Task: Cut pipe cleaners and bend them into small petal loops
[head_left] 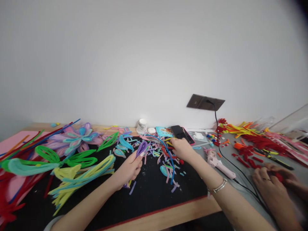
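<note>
Black mat [149, 199], left hand [128, 168] pinching purple loop [141, 148], right hand [181, 148] among scraps [158, 154]

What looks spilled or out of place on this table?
Short cut scraps of coloured pipe cleaner lie strewn like a spill over the black mat around the right hand. The pink glue gun lies on its side nearby. The left hand holds a purple pipe-cleaner loop.

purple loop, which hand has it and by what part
The left hand holds the purple pipe-cleaner loop by its lower ends, the bend standing above the fingers. Whether the right hand grips any scraps cannot be told.
</note>
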